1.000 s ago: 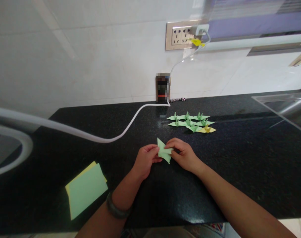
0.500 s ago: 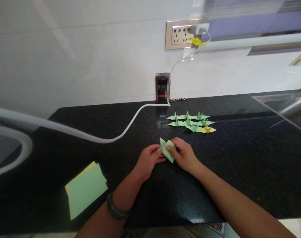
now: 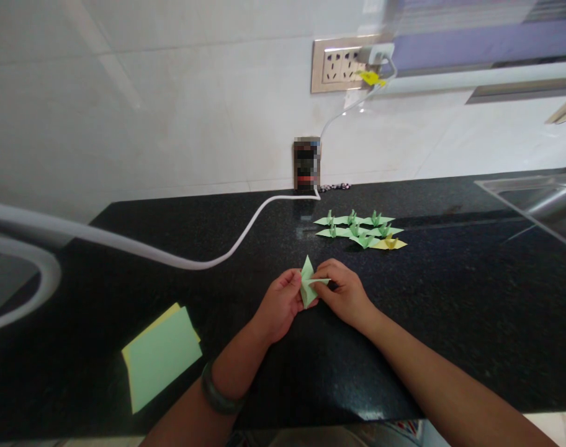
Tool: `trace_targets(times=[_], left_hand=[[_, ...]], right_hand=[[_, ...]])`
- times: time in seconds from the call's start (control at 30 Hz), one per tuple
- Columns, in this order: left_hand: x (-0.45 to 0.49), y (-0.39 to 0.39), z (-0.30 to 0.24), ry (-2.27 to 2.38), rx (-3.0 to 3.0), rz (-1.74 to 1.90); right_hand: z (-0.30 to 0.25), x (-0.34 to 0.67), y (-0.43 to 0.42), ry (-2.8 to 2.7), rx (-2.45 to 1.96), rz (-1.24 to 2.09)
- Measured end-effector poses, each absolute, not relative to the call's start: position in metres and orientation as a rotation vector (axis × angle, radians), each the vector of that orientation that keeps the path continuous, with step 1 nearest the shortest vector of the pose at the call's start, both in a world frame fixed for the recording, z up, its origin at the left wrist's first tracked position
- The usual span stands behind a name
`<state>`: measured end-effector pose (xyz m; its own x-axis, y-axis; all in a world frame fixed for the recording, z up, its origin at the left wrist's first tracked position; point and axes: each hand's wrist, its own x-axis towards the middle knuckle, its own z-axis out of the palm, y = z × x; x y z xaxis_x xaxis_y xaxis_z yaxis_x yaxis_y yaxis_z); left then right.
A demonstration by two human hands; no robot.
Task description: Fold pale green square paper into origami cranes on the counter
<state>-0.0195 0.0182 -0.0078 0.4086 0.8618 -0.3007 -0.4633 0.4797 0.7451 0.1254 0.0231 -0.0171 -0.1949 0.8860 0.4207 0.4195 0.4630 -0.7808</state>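
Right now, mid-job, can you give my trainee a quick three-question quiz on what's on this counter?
1. True or false: the left hand and right hand both pinch the folded green paper.
2. Where in the crane group does the yellow crane lie? A: near right corner. B: far left corner. C: centre.
3. Fill in: the paper stack lies to the ___ of the hands.
Key: 1 true; 2 A; 3 left.

The green paper (image 3: 307, 287) was small, pale and partly folded, its pointed tip standing upward, pinched between the left hand (image 3: 279, 305) and right hand (image 3: 343, 297).
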Motion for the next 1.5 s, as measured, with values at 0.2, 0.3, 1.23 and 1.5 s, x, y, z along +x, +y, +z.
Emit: trace_targets(times=[0.2, 0.3, 1.23, 1.5], left_hand=[[-0.019, 0.018, -0.007, 0.724, 0.635, 0.849], [-0.020, 0.018, -0.010, 0.735, 0.663, 0.851], [-0.020, 0.020, -0.019, 0.802, 0.766, 0.808], [-0.022, 0.020, -0.021, 0.860, 0.892, 0.784]], right_hand=[[-0.019, 0.125, 0.022, -1.852, -1.067, 0.633], [-0.020, 0.126, 0.022, -1.901, -1.061, 0.530], [-0.015, 0.128, 0.023, -1.848, -1.074, 0.766], [-0.013, 0.127, 0.023, -1.865, -1.036, 0.773]])
